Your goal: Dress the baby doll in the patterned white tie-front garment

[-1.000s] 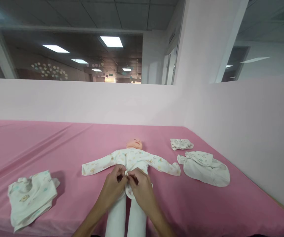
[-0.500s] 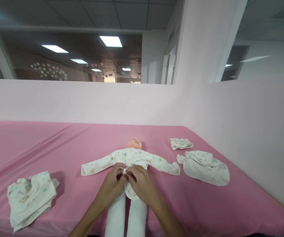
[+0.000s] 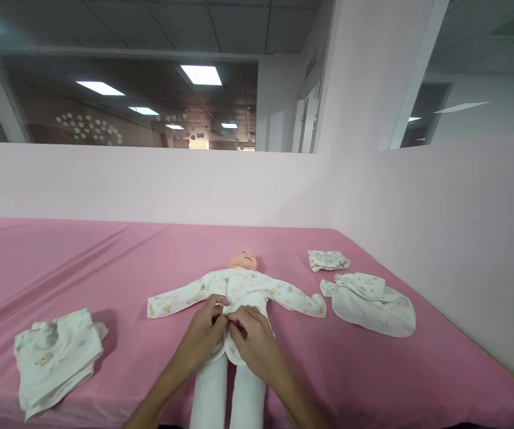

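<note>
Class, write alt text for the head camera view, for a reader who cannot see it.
A person's left hand and right hand meet at the front of a printed top on a baby doll lying face up on a pink table, fingertips pinching the fabric. Folded baby clothes lie to the left, more garments to the right.

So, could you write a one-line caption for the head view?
Both hands, left hand and right hand, pinch the printed top on a doll lying on pink cloth.

doll [image 3: 243, 260] head smooth plastic; printed romper [image 3: 239, 289] soft cloth; tablecloth [image 3: 105, 268] matt pink fabric.
</note>
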Available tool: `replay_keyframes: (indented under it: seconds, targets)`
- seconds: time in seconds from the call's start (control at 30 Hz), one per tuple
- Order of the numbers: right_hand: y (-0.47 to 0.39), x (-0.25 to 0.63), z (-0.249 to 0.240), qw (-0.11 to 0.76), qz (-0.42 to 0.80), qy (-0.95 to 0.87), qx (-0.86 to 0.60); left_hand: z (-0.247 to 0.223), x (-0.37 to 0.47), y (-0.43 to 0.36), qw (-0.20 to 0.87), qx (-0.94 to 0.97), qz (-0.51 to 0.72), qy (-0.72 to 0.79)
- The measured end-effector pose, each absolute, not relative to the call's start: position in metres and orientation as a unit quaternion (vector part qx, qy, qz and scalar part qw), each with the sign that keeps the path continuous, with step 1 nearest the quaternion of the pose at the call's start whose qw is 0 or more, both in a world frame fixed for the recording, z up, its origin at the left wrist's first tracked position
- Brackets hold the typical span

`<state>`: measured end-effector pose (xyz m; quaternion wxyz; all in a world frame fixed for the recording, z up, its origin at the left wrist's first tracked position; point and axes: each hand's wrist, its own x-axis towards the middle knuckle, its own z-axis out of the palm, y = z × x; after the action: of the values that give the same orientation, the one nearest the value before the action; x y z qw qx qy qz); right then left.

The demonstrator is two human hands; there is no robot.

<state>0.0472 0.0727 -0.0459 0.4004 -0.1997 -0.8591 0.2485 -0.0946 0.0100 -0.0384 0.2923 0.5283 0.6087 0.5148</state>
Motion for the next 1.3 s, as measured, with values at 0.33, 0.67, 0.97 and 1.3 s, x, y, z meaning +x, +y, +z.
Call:
replay_keyframes:
  seconds: [0.33,0.67,0.97,1.3]
  targets:
    - [0.065,0.044,-0.045,0.409,0.266,-0.839,-0.241,-0.041,-0.094,0.012,0.312,0.517,0.538,0.588]
    - [0.067,0.045,-0.035,0.366,0.252,-0.859,-0.255,-0.053,-0.095,0.006,0.342,0.518,0.579,0.528]
    - [0.062,0.043,-0.046,0.422,0.241,-0.828,-0.278,-0.051,-0.096,0.006,0.362,0.521,0.583,0.508]
    - [0.061,0.041,-0.054,0.442,0.181,-0.828,-0.295,-0.051,-0.096,0.006,0.354,0.527,0.577,0.513]
